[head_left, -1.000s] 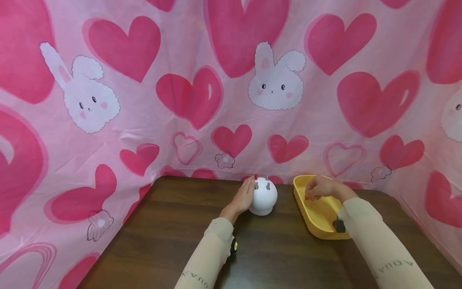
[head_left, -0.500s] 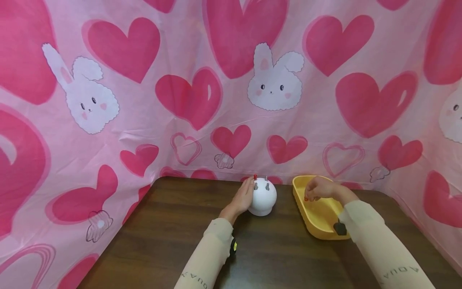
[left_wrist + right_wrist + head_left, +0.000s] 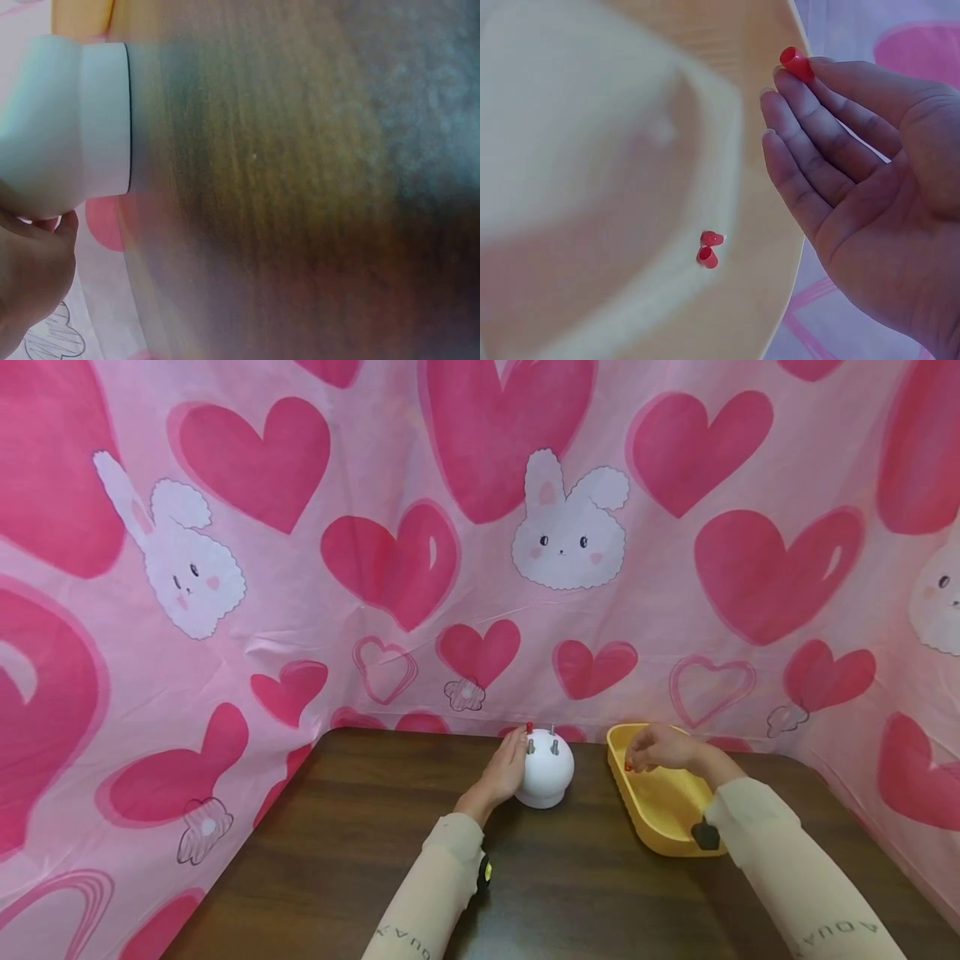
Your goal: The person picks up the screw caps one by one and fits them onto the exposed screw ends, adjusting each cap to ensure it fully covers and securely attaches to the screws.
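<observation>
Left grip [image 3: 499,770] outstretched; right grip [image 3: 662,747] pinching.

The left wrist view's edge crops the white ball [image 3: 41,124].

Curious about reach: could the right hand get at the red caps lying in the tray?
Probably yes: the right hand is above the tray and nothing covers those red caps, though it pinches another.

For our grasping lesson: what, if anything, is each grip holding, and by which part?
Right grip: a red cap, pinched at the end opposite its opening. Left grip: nothing held; it rests against the white ball.
</observation>
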A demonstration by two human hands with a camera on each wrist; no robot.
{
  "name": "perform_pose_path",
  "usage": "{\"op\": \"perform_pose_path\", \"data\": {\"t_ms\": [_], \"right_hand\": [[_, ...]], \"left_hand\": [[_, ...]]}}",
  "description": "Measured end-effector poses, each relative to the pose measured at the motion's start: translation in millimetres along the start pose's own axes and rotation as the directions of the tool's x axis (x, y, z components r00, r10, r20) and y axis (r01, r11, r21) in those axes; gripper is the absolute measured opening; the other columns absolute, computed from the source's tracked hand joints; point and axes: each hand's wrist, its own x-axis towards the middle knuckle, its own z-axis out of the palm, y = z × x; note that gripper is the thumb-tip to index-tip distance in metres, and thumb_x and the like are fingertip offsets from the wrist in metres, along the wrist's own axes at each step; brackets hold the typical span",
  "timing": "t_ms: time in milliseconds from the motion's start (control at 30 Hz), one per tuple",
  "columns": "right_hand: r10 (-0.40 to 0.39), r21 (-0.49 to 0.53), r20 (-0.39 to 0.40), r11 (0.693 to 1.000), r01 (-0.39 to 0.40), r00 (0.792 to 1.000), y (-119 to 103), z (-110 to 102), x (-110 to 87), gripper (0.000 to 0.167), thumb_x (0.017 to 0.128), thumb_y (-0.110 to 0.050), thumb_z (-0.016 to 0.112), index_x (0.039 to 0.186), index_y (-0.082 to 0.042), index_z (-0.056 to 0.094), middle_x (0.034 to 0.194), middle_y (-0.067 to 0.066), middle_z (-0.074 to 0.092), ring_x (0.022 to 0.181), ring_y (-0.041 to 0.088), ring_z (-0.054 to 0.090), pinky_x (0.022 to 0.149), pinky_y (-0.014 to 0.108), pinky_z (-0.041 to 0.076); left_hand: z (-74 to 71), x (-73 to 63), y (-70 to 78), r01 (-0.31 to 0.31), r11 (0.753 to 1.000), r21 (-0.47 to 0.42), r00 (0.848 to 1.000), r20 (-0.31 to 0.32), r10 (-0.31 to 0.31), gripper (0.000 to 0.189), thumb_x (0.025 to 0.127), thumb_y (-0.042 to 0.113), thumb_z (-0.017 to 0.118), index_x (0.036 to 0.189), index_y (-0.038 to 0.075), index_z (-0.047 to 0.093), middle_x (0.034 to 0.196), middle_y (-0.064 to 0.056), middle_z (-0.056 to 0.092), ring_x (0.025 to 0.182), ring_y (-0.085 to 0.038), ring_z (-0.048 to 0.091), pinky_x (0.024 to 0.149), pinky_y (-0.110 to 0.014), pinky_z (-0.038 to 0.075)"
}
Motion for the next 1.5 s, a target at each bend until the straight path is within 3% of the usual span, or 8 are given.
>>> {"op": "perform_pose_path", "data": {"t_ms": [267,500,967,1067,1233,1500], "right_hand": [[-0.026,-0.026,-0.025,0.999,0.025,0.999,-6,3,0.0,0.013,0.095,-0.003,0.065,0.097,0.008,0.071,0.091,0.018,0.072,0.088,0.028,0.067,0.087,0.047,0.059],[-0.04,-0.034,-0.045,0.999,0.039,0.998,-6,3,-1.2,0.013,0.095,-0.003,0.064,0.098,0.008,0.071,0.093,0.02,0.072,0.089,0.032,0.068,0.085,0.045,0.06],[-0.012,0.058,-0.066,0.998,0.016,0.998,-5,2,-3.8,0.016,0.097,-0.008,0.065,0.103,0.007,0.071,0.1,0.021,0.073,0.096,0.035,0.069,0.089,0.047,0.058],[0.014,0.034,-0.072,0.999,-0.012,0.997,-9,1,-5.8,0.017,0.097,-0.011,0.066,0.104,0.003,0.072,0.102,0.019,0.073,0.098,0.034,0.068,0.082,0.043,0.056],[0.031,0.001,-0.083,1.0,-0.031,0.996,-16,0,-7.7,0.017,0.097,-0.016,0.066,0.105,-0.001,0.072,0.104,0.016,0.073,0.097,0.033,0.066,0.064,0.032,0.041],[0.023,0.013,-0.1,1.0,-0.022,0.995,-15,2,-5.8,0.018,0.098,-0.014,0.066,0.107,0.0,0.072,0.104,0.016,0.074,0.097,0.034,0.067,0.058,0.029,0.039]], "left_hand": [[-0.3,-0.4,-0.2,0.004,1.0,-0.005,1.0,0.001,-0.004,0.061,0.111,0.05,0.024,0.16,0.016,0.033,0.163,-0.006,0.035,0.15,-0.029,0.032,0.122,-0.054,0.024],[-0.5,0.5,-0.7,0.002,1.0,-0.006,1.0,-0.002,-0.002,0.061,0.111,0.05,0.024,0.16,0.015,0.033,0.163,-0.006,0.035,0.151,-0.029,0.032,0.123,-0.054,0.024],[0.3,0.1,-0.5,0.007,1.0,-0.016,1.0,-0.002,-0.007,0.061,0.111,0.049,0.024,0.16,0.016,0.033,0.163,-0.006,0.035,0.15,-0.029,0.032,0.122,-0.055,0.023],[0.1,0.4,-0.6,0.006,1.0,-0.026,1.0,0.0,-0.006,0.06,0.111,0.05,0.025,0.16,0.016,0.034,0.162,-0.006,0.036,0.15,-0.03,0.033,0.122,-0.056,0.024],[-1.1,0.9,1.3,0.006,0.999,-0.031,1.0,0.007,-0.006,0.06,0.111,0.049,0.025,0.16,0.017,0.033,0.162,-0.006,0.036,0.151,-0.029,0.032,0.122,-0.055,0.023],[-0.4,0.7,-0.6,0.01,1.0,-0.017,1.0,0.008,-0.01,0.06,0.111,0.05,0.025,0.16,0.017,0.033,0.162,-0.005,0.035,0.151,-0.028,0.031,0.122,-0.055,0.023]]}}
